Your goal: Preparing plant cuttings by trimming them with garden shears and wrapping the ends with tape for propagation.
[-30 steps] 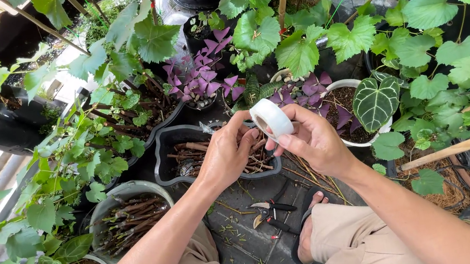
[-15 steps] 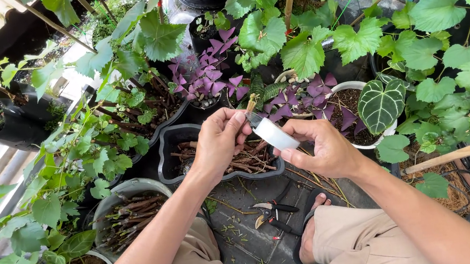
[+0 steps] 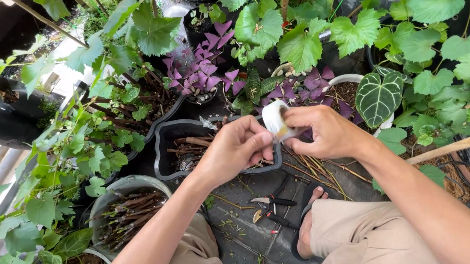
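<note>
Fingertips (image 3: 265, 141) of the left hand (image 3: 236, 150) are pinched at the white tape roll (image 3: 276, 122), which is gripped by the right hand (image 3: 326, 132) above the black pot of cuttings (image 3: 185, 147); the roll is best held steady while the end is peeled.

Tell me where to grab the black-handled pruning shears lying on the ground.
Grip the black-handled pruning shears by the two dark handles, coming from above on the right, foot-side end. The blades point left toward the round grey pot, and the handles lie splayed and uncovered.
</note>
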